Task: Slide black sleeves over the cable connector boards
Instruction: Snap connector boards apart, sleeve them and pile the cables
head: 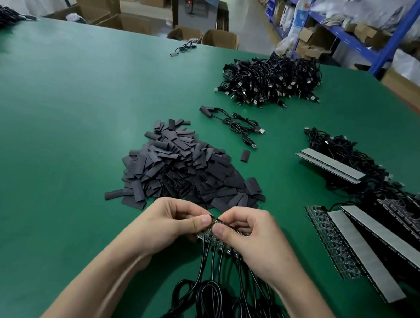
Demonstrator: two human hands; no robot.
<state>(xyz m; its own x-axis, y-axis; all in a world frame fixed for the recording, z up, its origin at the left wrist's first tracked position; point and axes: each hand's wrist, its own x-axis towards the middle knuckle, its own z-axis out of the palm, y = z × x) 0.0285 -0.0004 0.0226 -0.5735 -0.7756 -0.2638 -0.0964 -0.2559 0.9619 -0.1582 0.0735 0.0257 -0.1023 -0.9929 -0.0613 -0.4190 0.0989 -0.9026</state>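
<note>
Two hands are meeting at lower centre: left hand [177,219] is pinching the connector board strip [207,236] with curled thumb, right hand [254,238] is gripping it too. Heaped black sleeves [182,168] are lying just above on the tabletop [42,132]; spare strips [366,244] are lying at right.

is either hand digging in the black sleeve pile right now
No, the left hand and the right hand both pinch the strip of connector boards, nearer the person than the sleeve pile.
</note>
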